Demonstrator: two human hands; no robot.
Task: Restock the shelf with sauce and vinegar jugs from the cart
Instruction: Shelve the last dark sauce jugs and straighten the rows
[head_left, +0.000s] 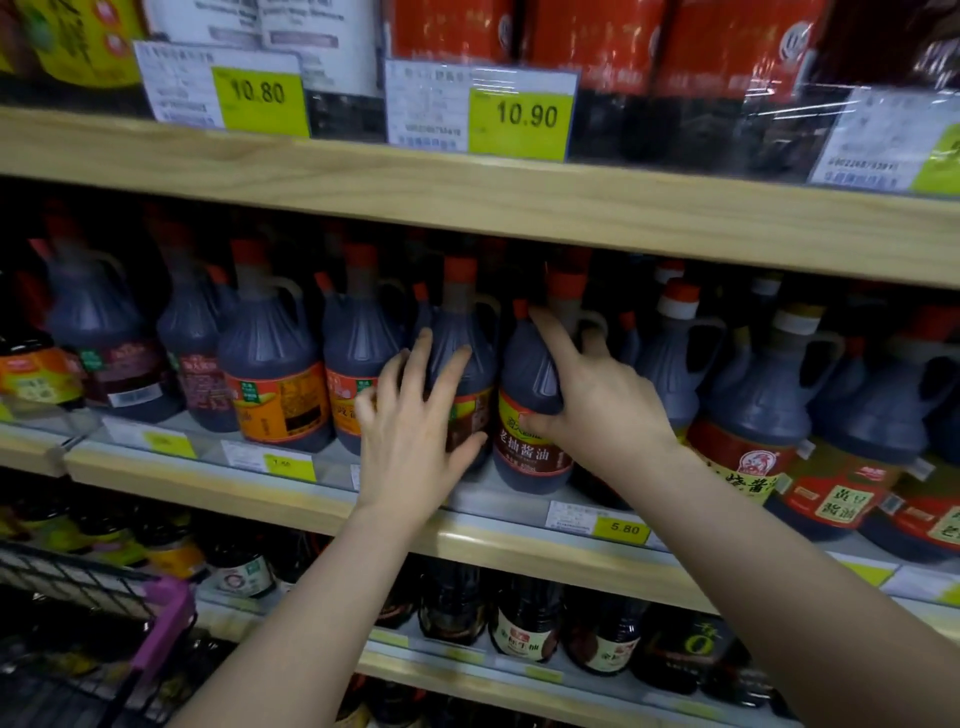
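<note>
Two bare forearms reach up to the middle shelf (332, 499), a wooden-edged board with price tags on its front lip. Left hand (415, 431): fingers spread apart, flat against a dark sauce jug (462, 358) with a red cap. Right hand (597, 400): clamped around the shoulder of the neighbouring soy sauce jug (530, 415), which stands upright at the shelf's front edge, touching the jugs on either side. Row tightly packed; little free room. Cart (104, 613): wire basket with purple handle, below left of that shelf.
</note>
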